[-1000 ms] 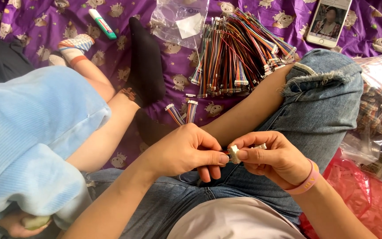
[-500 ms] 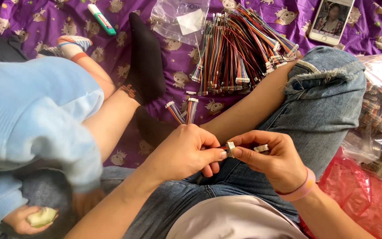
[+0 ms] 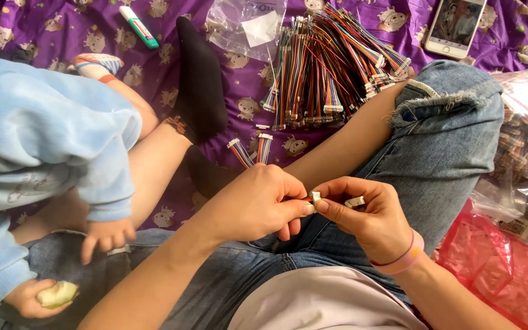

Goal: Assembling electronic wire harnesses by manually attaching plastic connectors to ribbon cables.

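- Your left hand (image 3: 258,205) and right hand (image 3: 362,214) meet over your lap; fingers of both pinch a small white connector (image 3: 315,197) between them.
- A second white connector (image 3: 355,201) sits tucked in your right fingers.
- Ahead on the purple bedsheet (image 3: 50,30): a heap of ribbon cables (image 3: 325,67), a clear bag (image 3: 245,27), a phone (image 3: 456,24).
- A child's blue sleeve (image 3: 44,134) crowds your left side; a red bag (image 3: 496,269) lies right.
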